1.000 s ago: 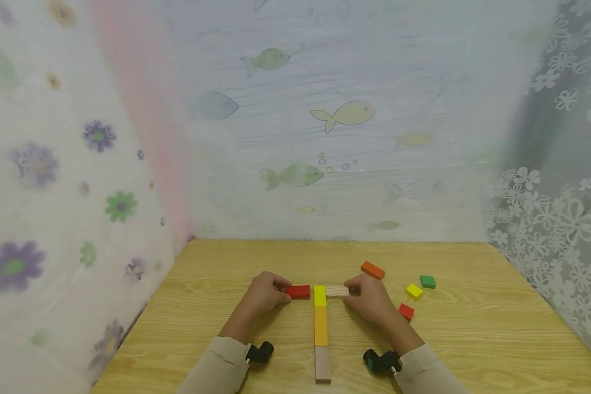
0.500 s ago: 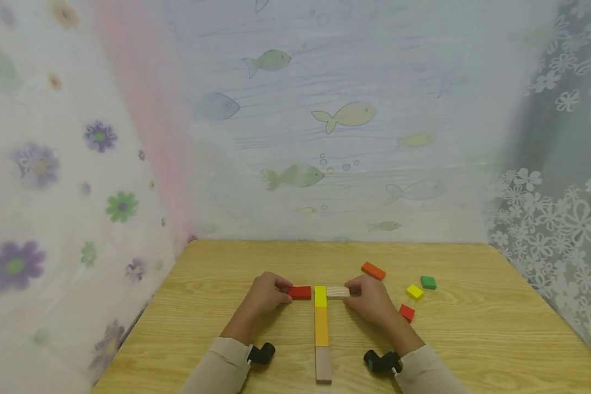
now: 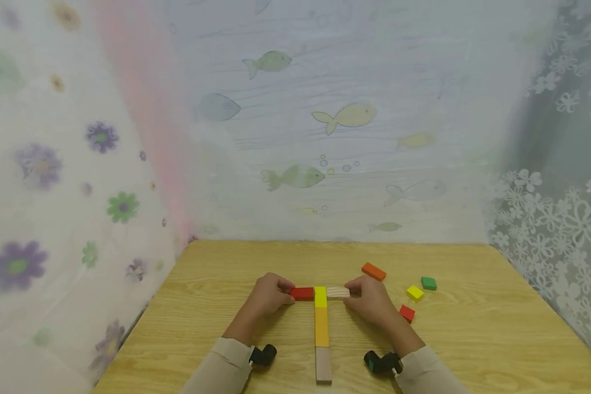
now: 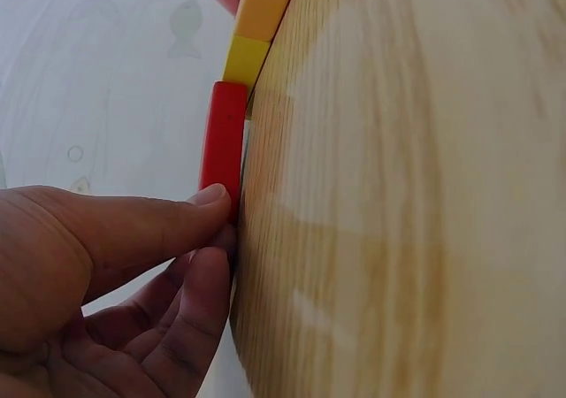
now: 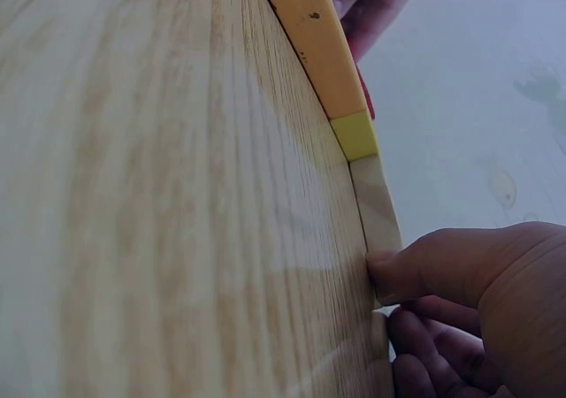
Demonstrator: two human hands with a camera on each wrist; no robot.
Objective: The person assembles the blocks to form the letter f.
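Left of central yellow block (image 3: 320, 297), we pinched red block (image 3: 302, 294), left hand (image 3: 270, 294); right of it, pale block (image 3: 336, 293), right hand (image 3: 371, 298).

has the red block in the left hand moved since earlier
Yes. In the head view, the red block in the left hand has shifted right, toward the nearer yellow block, narrowing the gap between them.

Forward-down head view; close wrist views; tabletop (image 3: 288, 339) in all
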